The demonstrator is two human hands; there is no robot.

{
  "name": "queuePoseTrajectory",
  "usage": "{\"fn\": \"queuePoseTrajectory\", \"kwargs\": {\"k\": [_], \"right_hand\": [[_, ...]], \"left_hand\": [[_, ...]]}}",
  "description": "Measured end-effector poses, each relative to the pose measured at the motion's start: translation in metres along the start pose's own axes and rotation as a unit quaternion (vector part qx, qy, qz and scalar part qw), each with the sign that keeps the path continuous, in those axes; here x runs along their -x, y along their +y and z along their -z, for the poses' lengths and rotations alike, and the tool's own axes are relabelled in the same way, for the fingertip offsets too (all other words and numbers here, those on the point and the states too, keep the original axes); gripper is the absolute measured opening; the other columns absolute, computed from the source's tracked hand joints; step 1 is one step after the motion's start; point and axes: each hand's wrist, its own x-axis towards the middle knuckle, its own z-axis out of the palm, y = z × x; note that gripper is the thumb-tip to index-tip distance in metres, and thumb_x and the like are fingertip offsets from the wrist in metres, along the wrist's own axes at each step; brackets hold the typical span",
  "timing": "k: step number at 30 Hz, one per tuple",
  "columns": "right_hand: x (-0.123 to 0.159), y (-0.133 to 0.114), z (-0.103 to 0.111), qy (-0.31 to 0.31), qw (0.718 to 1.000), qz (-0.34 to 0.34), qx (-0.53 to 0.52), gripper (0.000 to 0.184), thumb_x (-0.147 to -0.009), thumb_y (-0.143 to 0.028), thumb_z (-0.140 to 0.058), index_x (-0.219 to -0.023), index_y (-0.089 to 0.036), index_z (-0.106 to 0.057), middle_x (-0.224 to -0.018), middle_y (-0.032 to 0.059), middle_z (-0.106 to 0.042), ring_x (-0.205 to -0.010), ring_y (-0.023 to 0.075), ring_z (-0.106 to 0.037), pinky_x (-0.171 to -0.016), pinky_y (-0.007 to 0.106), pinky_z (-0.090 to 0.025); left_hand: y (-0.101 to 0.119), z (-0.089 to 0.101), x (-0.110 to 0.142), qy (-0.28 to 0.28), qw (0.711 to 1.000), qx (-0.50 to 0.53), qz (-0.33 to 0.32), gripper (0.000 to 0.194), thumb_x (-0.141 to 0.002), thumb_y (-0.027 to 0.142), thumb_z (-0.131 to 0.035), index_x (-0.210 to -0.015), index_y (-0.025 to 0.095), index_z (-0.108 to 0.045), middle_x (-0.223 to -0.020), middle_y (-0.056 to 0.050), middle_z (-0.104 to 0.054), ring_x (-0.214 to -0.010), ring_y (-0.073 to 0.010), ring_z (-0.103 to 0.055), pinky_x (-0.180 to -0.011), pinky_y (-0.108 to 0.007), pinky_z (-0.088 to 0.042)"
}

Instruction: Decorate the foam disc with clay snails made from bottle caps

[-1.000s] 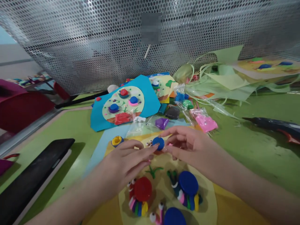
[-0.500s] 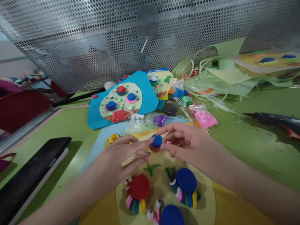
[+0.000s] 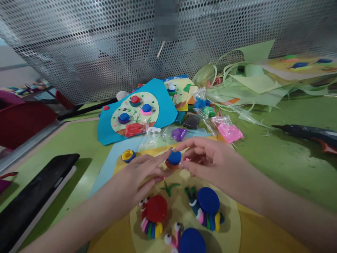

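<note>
A small blue cap [image 3: 174,157] sits on a brown clay base near the top of the yellow paper picture. My left hand [image 3: 146,172] has its fingers stretched out and apart, the index fingertip touching the cap's left edge. From the other side, my right hand [image 3: 207,154] curls thumb and index finger round the cap's right edge. Green clay grass [image 3: 169,188] lies just below. Closer to me are clay snails with a red cap shell [image 3: 157,208], a dark blue one [image 3: 208,200] and another blue one [image 3: 192,241]. A blue and yellow clay ring [image 3: 128,156] lies left.
Bags of pink clay [image 3: 230,131], purple clay [image 3: 179,134] and red clay [image 3: 133,129] lie behind. A blue-framed picture [image 3: 165,105] stands beyond. A black phone [image 3: 39,196] is at left, a dark pointed tool [image 3: 302,133] at right, and a perforated metal panel [image 3: 118,45] at the back.
My left hand has shifted slightly down, so the clay ring shows fully. My right hand stays almost still by the cap. The whole view has drifted a little.
</note>
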Motion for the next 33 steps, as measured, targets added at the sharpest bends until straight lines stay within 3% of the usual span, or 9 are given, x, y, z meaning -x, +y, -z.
{"fn": "queuePoseTrajectory", "kwargs": {"k": [7, 14, 22, 26, 33], "right_hand": [[-0.0006, -0.0023, -0.0001, -0.003, 1.0, -0.005, 0.001, 0.017, -0.078, -0.021, -0.058, -0.095, -0.025, -0.058, -0.082, -0.002, -0.067, -0.071, 0.014, -0.061, -0.059, 0.026, -0.048], [0.0003, -0.0016, -0.0003, -0.001, 1.0, -0.002, 0.001, 0.018, -0.078, -0.021, -0.057, -0.095, -0.025, -0.058, -0.082, -0.0017, -0.067, -0.071, 0.0139, -0.062, -0.059, 0.025, -0.047], [0.0033, -0.0024, -0.0001, 0.001, 1.0, 0.005, 0.004, 0.018, -0.078, -0.021, -0.057, -0.095, -0.025, -0.059, -0.082, -0.0015, -0.067, -0.07, 0.014, -0.062, -0.059, 0.026, -0.048], [0.0036, -0.002, 0.0001, 0.002, 1.0, 0.003, 0.0, 0.017, -0.078, -0.021, -0.057, -0.095, -0.025, -0.059, -0.083, -0.0016, -0.067, -0.072, 0.0144, -0.062, -0.061, 0.027, -0.048], [0.002, -0.0048, -0.0009, -0.001, 1.0, -0.012, -0.001, 0.02, -0.079, -0.02, -0.057, -0.098, -0.024, -0.059, -0.087, 0.0, -0.067, -0.076, 0.0151, -0.063, -0.063, 0.028, -0.049]], "left_hand": [[0.0003, -0.001, -0.0016, 0.009, 0.999, -0.01, -0.037, 0.055, -0.089, 0.01, -0.039, -0.139, 0.029, -0.029, -0.093, -0.001, -0.065, -0.084, -0.0124, -0.06, -0.07, -0.019, -0.049], [0.0017, -0.0011, -0.0007, 0.028, 0.998, -0.029, -0.041, 0.045, -0.089, 0.012, -0.042, -0.133, 0.024, -0.038, -0.094, -0.001, -0.065, -0.089, -0.0127, -0.06, -0.075, -0.021, -0.05], [-0.0006, -0.0007, 0.0, 0.033, 0.998, -0.034, -0.044, 0.041, -0.093, 0.02, -0.041, -0.134, 0.026, -0.037, -0.098, -0.002, -0.066, -0.087, -0.0127, -0.061, -0.072, -0.02, -0.05], [-0.0005, -0.0016, 0.0001, 0.025, 0.994, -0.095, -0.056, 0.039, -0.095, 0.022, -0.035, -0.134, 0.021, -0.038, -0.093, -0.005, -0.065, -0.084, -0.0163, -0.061, -0.07, -0.026, -0.052], [0.0062, -0.0023, 0.0032, 0.01, 0.976, -0.192, -0.099, 0.043, -0.09, 0.009, -0.031, -0.132, 0.013, -0.04, -0.081, -0.007, -0.063, -0.076, -0.0199, -0.06, -0.064, -0.031, -0.052]]}}
